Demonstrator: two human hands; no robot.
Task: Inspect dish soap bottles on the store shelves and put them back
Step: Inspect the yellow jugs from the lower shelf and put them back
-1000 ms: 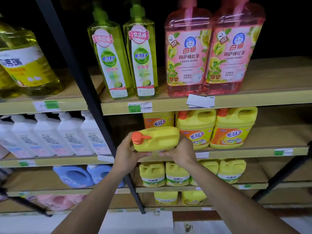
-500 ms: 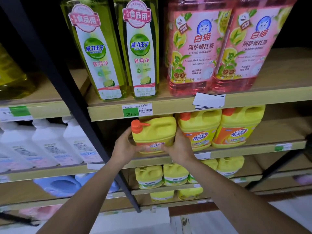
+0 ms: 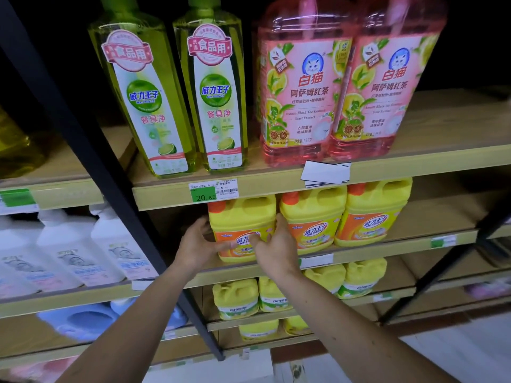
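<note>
Yellow soap jug (image 3: 243, 228) stands upright on the shelf, just left of the next yellow jug (image 3: 312, 219). Left hand (image 3: 197, 246) and right hand (image 3: 272, 247) hold its sides. Let go gently, label facing out.

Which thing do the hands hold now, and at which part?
Both hands, left hand and right hand, hold the yellow jug by its lower body, one on each side.
</note>
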